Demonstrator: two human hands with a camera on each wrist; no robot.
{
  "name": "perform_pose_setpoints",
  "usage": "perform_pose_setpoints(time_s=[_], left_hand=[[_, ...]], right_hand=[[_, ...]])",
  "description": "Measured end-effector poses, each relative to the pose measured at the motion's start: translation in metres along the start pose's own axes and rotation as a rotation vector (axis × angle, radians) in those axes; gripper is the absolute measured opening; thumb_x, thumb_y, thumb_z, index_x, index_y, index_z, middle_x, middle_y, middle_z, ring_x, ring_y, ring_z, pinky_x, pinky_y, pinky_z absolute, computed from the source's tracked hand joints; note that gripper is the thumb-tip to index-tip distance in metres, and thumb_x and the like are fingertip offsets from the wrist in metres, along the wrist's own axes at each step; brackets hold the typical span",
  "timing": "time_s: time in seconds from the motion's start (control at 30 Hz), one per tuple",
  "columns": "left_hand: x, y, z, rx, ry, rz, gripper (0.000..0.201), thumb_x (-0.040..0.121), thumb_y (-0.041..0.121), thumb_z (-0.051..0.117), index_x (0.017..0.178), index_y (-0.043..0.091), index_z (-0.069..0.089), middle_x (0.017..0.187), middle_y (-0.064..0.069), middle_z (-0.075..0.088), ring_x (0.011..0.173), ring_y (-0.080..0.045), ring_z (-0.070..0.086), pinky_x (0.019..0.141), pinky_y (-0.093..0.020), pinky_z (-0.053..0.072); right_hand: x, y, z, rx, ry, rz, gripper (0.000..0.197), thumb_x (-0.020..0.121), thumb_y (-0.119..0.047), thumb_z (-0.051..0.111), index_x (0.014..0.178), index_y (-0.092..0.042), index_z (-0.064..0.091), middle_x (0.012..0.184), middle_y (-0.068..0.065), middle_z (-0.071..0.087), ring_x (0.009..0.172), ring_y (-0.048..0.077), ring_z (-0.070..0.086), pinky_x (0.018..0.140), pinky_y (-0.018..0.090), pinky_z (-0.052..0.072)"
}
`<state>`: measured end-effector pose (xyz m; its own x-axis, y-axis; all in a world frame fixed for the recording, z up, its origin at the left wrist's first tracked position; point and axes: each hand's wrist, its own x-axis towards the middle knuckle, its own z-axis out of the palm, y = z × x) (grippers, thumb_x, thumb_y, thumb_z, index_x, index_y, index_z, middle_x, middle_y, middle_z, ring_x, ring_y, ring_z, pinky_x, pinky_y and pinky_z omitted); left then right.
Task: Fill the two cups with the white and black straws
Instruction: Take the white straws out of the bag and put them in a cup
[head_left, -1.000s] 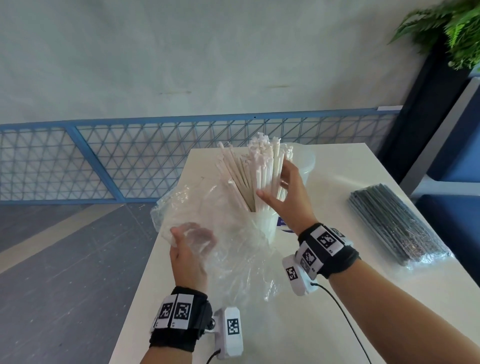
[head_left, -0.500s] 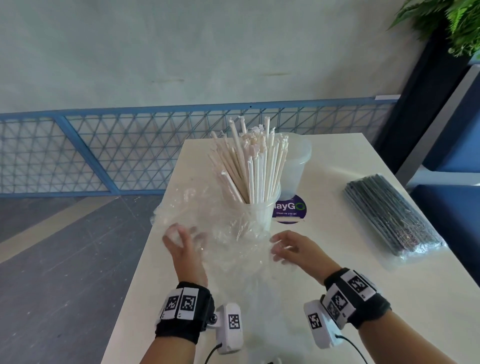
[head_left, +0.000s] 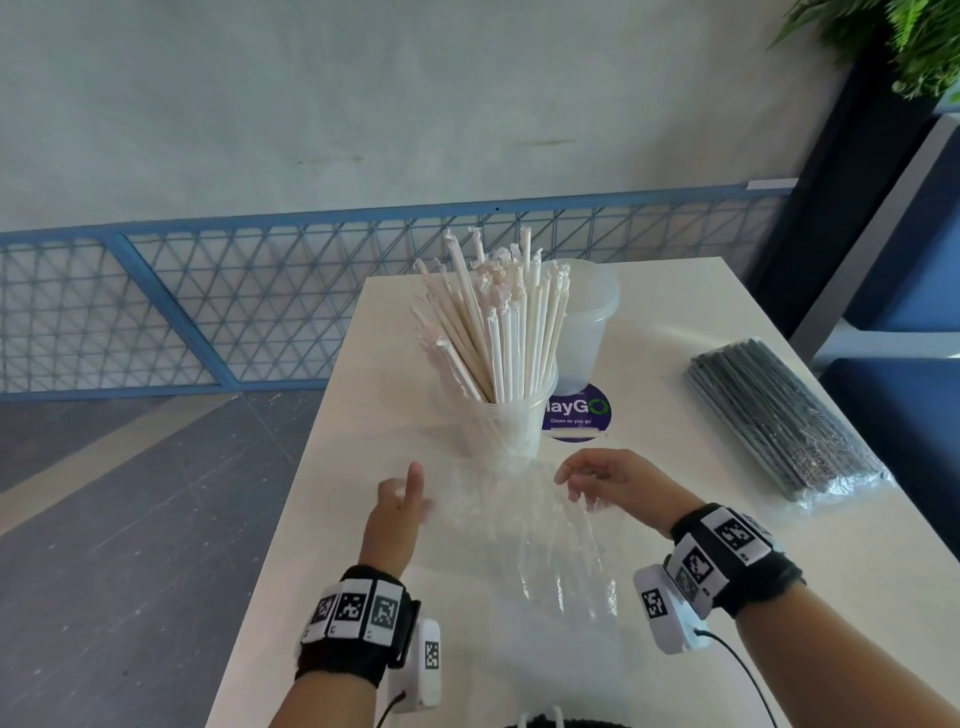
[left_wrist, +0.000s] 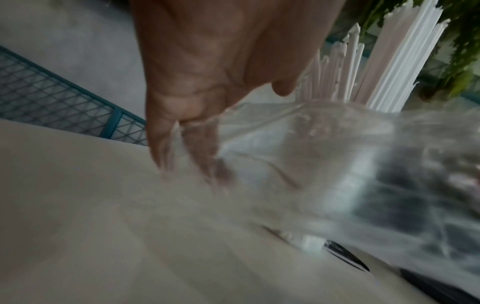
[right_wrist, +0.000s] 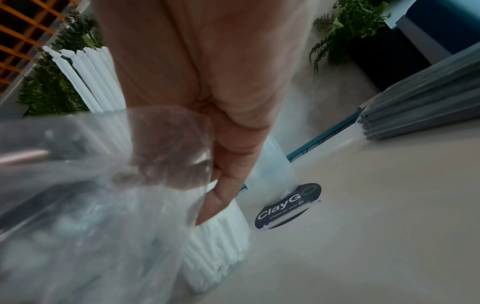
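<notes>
A clear cup (head_left: 501, 434) full of white paper-wrapped straws (head_left: 493, 327) stands mid-table. Behind it to the right is a second clear cup (head_left: 589, 317), with nothing in it. A sealed pack of black straws (head_left: 779, 415) lies at the right. A clear plastic bag (head_left: 524, 535), with no straws in it, lies stretched on the table just in front of the filled cup. My left hand (head_left: 410, 499) pinches its left edge, index finger raised. My right hand (head_left: 576, 483) grips its right edge with curled fingers (right_wrist: 221, 185). In the left wrist view the film passes between the fingers (left_wrist: 187, 144).
The white table (head_left: 841, 561) ends close on the left, above dark floor. A round purple sticker (head_left: 579, 415) lies beside the filled cup. A blue mesh railing (head_left: 208, 301) runs behind the table; a plant (head_left: 909, 41) and a blue seat (head_left: 909, 415) are at the right.
My right hand let go of the white straws and came down to the bag. Both hands drew the bag away from the cup towards me, and it now lies flatter.
</notes>
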<state>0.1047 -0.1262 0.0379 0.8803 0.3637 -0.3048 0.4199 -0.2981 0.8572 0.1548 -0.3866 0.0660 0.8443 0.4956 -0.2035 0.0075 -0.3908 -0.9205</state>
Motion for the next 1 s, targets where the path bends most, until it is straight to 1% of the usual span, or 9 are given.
perform_pose_setpoints(time_s=[0.1, 0.27, 0.37, 0.47, 0.57, 0.7, 0.77, 0.9, 1.0], left_hand=[[0.002, -0.006, 0.000, -0.109, 0.002, 0.041, 0.025, 0.095, 0.032, 0.048, 0.079, 0.013, 0.050, 0.051, -0.001, 0.047, 0.042, -0.014, 0.043, 0.046, -0.021, 0.037], [0.000, -0.009, 0.014, 0.120, 0.171, 0.162, 0.024, 0.098, 0.021, 0.041, 0.076, 0.011, 0.041, 0.055, -0.003, 0.047, 0.051, -0.020, 0.043, 0.051, -0.028, 0.033], [-0.004, -0.011, 0.024, 0.143, 0.168, 0.168, 0.020, 0.098, 0.024, 0.036, 0.086, 0.008, 0.040, 0.059, -0.005, 0.049, 0.053, -0.023, 0.045, 0.050, -0.029, 0.033], [-0.005, -0.015, 0.029, 0.188, 0.184, 0.161, 0.019, 0.099, 0.026, 0.033, 0.090, 0.010, 0.037, 0.060, -0.007, 0.051, 0.053, -0.023, 0.046, 0.049, -0.030, 0.033], [-0.008, -0.017, 0.032, 0.253, 0.202, 0.152, 0.017, 0.099, 0.026, 0.031, 0.091, 0.011, 0.034, 0.058, -0.004, 0.048, 0.051, -0.019, 0.045, 0.048, -0.031, 0.030], [-0.012, -0.013, 0.032, 0.290, 0.211, 0.109, 0.016, 0.100, 0.024, 0.028, 0.093, 0.010, 0.032, 0.059, -0.002, 0.046, 0.054, -0.025, 0.045, 0.056, -0.033, 0.036], [-0.015, -0.012, 0.033, 0.340, 0.196, 0.087, 0.015, 0.099, 0.022, 0.034, 0.099, 0.007, 0.035, 0.071, -0.005, 0.054, 0.069, -0.031, 0.055, 0.064, -0.038, 0.043], [-0.007, -0.016, 0.041, 0.699, 0.193, 0.318, 0.069, 0.068, 0.022, 0.073, 0.123, 0.002, 0.039, 0.121, -0.023, 0.056, 0.106, -0.043, 0.058, 0.086, -0.057, 0.048], [-0.013, -0.006, 0.058, 0.999, 0.041, 0.563, 0.068, 0.077, 0.051, 0.051, 0.131, 0.010, 0.043, 0.130, -0.013, 0.058, 0.120, -0.032, 0.056, 0.103, -0.058, 0.031]], right_hand=[[-0.001, 0.004, -0.007, -0.033, 0.018, 0.007, 0.023, 0.091, -0.005, 0.053, 0.084, -0.022, 0.067, 0.069, -0.006, 0.062, 0.059, 0.007, 0.052, 0.060, 0.018, 0.044], [0.004, 0.012, -0.011, -0.548, 0.442, -0.055, 0.014, 0.086, -0.019, 0.063, 0.099, -0.022, 0.067, 0.089, -0.003, 0.063, 0.079, 0.008, 0.054, 0.080, 0.034, 0.046], [0.002, 0.005, -0.002, -0.820, 0.631, -0.200, 0.044, 0.082, -0.045, 0.056, 0.118, -0.019, 0.058, 0.115, 0.006, 0.058, 0.101, 0.026, 0.049, 0.088, 0.044, 0.043], [-0.005, 0.002, 0.020, -0.993, 0.401, -0.167, 0.061, 0.081, -0.066, 0.035, 0.129, -0.030, 0.044, 0.130, 0.003, 0.052, 0.122, 0.025, 0.044, 0.101, 0.058, 0.034], [-0.011, 0.021, 0.039, -1.174, 0.151, 0.077, 0.070, 0.083, -0.073, 0.010, 0.131, -0.033, 0.043, 0.134, 0.006, 0.054, 0.125, 0.033, 0.050, 0.094, 0.059, 0.037], [-0.014, 0.029, 0.048, -1.129, 0.045, 0.189, 0.069, 0.089, -0.066, 0.002, 0.132, -0.031, 0.044, 0.133, 0.008, 0.056, 0.119, 0.034, 0.055, 0.085, 0.057, 0.047], [-0.016, 0.036, 0.052, -1.095, 0.052, 0.187, 0.066, 0.091, -0.063, 0.001, 0.143, -0.032, 0.026, 0.137, 0.008, 0.053, 0.120, 0.035, 0.054, 0.083, 0.057, 0.048], [-0.012, 0.054, 0.049, -1.070, -0.138, 0.233, 0.093, 0.047, -0.078, -0.035, 0.130, -0.038, -0.034, 0.146, 0.008, -0.032, 0.134, 0.030, -0.027, 0.111, 0.061, 0.005], [-0.011, 0.059, 0.052, -1.024, -0.205, 0.268, 0.099, 0.036, -0.086, -0.026, 0.121, -0.039, -0.044, 0.135, 0.000, -0.047, 0.124, 0.024, -0.039, 0.111, 0.061, -0.003]])
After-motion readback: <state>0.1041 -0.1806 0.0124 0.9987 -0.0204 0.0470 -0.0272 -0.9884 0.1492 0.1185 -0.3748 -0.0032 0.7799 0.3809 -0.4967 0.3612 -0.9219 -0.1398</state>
